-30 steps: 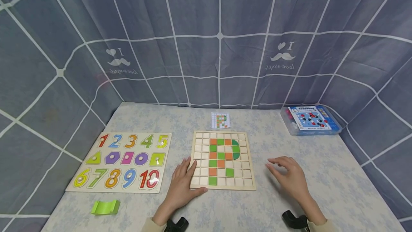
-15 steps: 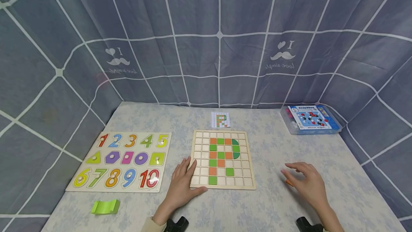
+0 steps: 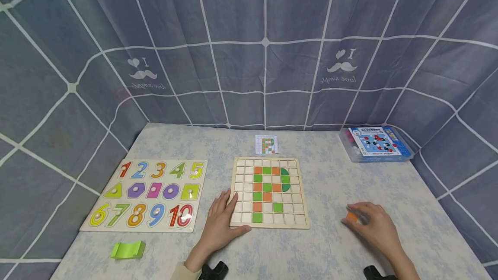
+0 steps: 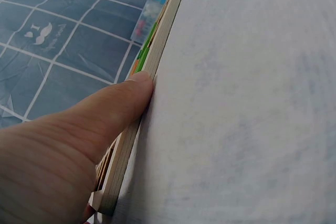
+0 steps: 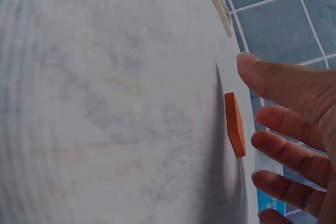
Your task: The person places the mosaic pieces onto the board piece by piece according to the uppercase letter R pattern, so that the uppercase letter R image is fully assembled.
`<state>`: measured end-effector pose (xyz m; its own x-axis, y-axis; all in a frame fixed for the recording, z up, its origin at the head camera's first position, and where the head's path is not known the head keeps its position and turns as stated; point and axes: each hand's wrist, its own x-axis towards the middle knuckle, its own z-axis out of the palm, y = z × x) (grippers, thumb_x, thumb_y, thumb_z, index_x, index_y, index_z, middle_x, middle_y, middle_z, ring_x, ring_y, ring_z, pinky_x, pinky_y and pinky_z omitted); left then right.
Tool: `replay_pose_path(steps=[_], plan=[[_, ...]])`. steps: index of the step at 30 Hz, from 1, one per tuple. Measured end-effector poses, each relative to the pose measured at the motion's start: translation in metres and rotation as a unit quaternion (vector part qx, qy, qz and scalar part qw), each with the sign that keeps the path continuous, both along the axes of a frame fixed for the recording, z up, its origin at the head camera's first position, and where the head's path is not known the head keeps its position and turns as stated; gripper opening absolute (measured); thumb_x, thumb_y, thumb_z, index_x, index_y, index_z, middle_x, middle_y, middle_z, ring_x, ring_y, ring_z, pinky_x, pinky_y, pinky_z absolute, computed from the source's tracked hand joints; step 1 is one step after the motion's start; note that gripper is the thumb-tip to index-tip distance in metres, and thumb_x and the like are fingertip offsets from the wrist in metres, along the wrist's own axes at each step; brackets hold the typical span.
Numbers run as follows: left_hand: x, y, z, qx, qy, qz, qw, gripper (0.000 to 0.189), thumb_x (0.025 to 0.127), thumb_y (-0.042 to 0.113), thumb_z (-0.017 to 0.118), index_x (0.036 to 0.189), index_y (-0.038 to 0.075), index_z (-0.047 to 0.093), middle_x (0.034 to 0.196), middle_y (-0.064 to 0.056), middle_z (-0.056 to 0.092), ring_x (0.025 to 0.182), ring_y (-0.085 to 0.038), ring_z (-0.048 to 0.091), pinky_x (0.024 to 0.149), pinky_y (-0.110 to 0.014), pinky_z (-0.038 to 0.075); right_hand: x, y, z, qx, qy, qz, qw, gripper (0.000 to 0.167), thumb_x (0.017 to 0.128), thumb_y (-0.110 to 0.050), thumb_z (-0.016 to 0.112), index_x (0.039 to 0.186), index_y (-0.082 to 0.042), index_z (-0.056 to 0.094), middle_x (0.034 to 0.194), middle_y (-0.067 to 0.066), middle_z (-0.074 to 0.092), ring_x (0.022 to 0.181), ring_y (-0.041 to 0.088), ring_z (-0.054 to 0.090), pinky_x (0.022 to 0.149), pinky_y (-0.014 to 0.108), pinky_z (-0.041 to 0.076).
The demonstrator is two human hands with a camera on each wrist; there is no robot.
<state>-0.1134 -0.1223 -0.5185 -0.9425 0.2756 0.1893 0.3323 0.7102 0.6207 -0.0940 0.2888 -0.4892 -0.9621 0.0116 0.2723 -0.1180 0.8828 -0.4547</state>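
My left hand (image 3: 219,223) rests at the near-left corner of a wooden grid board (image 3: 288,218), fingers along its left edge. In the left wrist view its thumb (image 4: 123,98) presses the board's side edge. Green and orange square tiles and two rounded green pieces lie in the board's cells. Right of the board, my right hand (image 3: 375,226) hovers over a loose orange tile (image 3: 352,217). The right wrist view shows that tile (image 5: 234,124) on the table, apart from the spread thumb and fingers.
A number-and-shape puzzle board (image 3: 144,224) lies left, with a green curved block (image 3: 127,250) in front of it. Behind the grid board is a pattern card (image 3: 266,145). A clear plastic box (image 3: 375,144) sits at the back right. Grey-blue curtains (image 3: 241,68) surround the table.
My right hand has moved right, away from the board, to the orange tile, which has come into view between thumb and fingers. My left hand and the board have stayed put.
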Motion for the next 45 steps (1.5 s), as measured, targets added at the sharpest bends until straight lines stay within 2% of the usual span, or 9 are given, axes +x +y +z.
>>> replay_pose_path(steps=[7, 16, 23, 28, 33, 38, 42, 45], plan=[[0.0, 0.001, 0.001, 0.001, 0.001, 0.001, 1.0, 0.094, 0.072, 0.047, 0.079, 0.144, 0.001, 0.039, 0.15, -0.022, 0.026, 0.14, -0.038, 0.015, 0.109, -0.052, 0.012, 0.001, 0.004, 0.0, 0.012, -0.048, -0.003, 0.9988, 0.041, 0.069, -0.033, 0.085, 0.098, -0.006, 0.075, 0.097, 0.013, 0.066, 0.092, 0.037, 0.056, 0.076, 0.055, 0.043], [0.0, 0.001, 0.002, 0.003, 0.001, -0.001, 1.0, 0.094, 0.072, 0.047, 0.079, 0.144, 0.001, 0.039, 0.15, -0.022, 0.026, 0.14, -0.038, 0.015, 0.109, -0.053, 0.012, 0.003, 0.006, 0.0, 0.025, -0.06, -0.002, 0.9979, 0.036, 0.072, -0.029, 0.083, 0.097, -0.004, 0.076, 0.091, 0.01, 0.067, 0.085, 0.034, 0.057, 0.073, 0.052, 0.045], [0.0, 0.001, 0.001, 0.002, 0.003, -0.001, 1.0, 0.095, 0.072, 0.048, 0.079, 0.144, 0.002, 0.039, 0.15, -0.022, 0.026, 0.14, -0.038, 0.015, 0.109, -0.053, 0.012, 0.002, 0.006, 0.002, 0.012, -0.082, -0.001, 0.9966, 0.029, 0.075, -0.028, 0.08, 0.094, -0.006, 0.076, 0.09, 0.008, 0.066, 0.086, 0.033, 0.056, 0.072, 0.052, 0.045], [0.0, 0.001, 0.001, 0.0, 0.002, 0.0, 1.0, 0.095, 0.072, 0.048, 0.079, 0.144, 0.001, 0.039, 0.15, -0.022, 0.027, 0.139, -0.038, 0.015, 0.109, -0.054, 0.012, -0.001, 0.003, 0.003, -0.004, -0.1, 0.007, 0.9949, 0.021, 0.074, -0.02, 0.081, 0.09, -0.011, 0.069, 0.083, -0.001, 0.064, 0.077, 0.022, 0.055, 0.066, 0.041, 0.045], [0.0, 0.001, 0.002, 0.003, 0.002, -0.001, 1.0, 0.094, 0.072, 0.047, 0.079, 0.144, 0.001, 0.039, 0.15, -0.023, 0.026, 0.139, -0.038, 0.014, 0.109, -0.053, 0.011, -0.002, -0.002, 0.005, -0.03, -0.089, 0.011, 0.9955, 0.018, 0.075, -0.015, 0.081, 0.084, -0.016, 0.065, 0.071, -0.009, 0.058, 0.063, 0.009, 0.052, 0.055, 0.029, 0.042], [0.0, 0.0, 0.003, 0.001, 0.003, -0.003, 1.0, 0.095, 0.072, 0.048, 0.079, 0.144, 0.001, 0.039, 0.15, -0.023, 0.026, 0.139, -0.04, 0.015, 0.109, -0.054, 0.012, -0.004, -0.016, 0.007, -0.068, -0.085, 0.018, 0.9939, 0.018, 0.075, -0.012, 0.081, 0.082, -0.014, 0.065, 0.068, -0.008, 0.057, 0.057, 0.006, 0.05, 0.051, 0.025, 0.041], [0.001, 0.0, 0.002, 0.005, 0.0, -0.002, 1.0, 0.095, 0.072, 0.047, 0.079, 0.145, 0.001, 0.038, 0.15, -0.022, 0.026, 0.14, -0.038, 0.014, 0.109, -0.053, 0.011, -0.01, -0.038, 0.009, -0.133, -0.11, 0.036, 0.9844, 0.019, 0.075, -0.011, 0.081, 0.081, -0.011, 0.063, 0.066, -0.005, 0.055, 0.054, 0.009, 0.047, 0.049, 0.024, 0.04], [0.0, 0.001, 0.002, 0.003, 0.001, -0.001, 1.0, 0.094, 0.072, 0.048, 0.078, 0.144, 0.002, 0.039, 0.15, -0.022, 0.026, 0.14, -0.038, 0.014, 0.109, -0.053, 0.012, -0.015, -0.058, 0.01, -0.173, -0.129, 0.065, 0.9742, 0.021, 0.073, -0.012, 0.083, 0.079, -0.011, 0.063, 0.065, -0.004, 0.055, 0.056, 0.01, 0.047, 0.051, 0.024, 0.041]])
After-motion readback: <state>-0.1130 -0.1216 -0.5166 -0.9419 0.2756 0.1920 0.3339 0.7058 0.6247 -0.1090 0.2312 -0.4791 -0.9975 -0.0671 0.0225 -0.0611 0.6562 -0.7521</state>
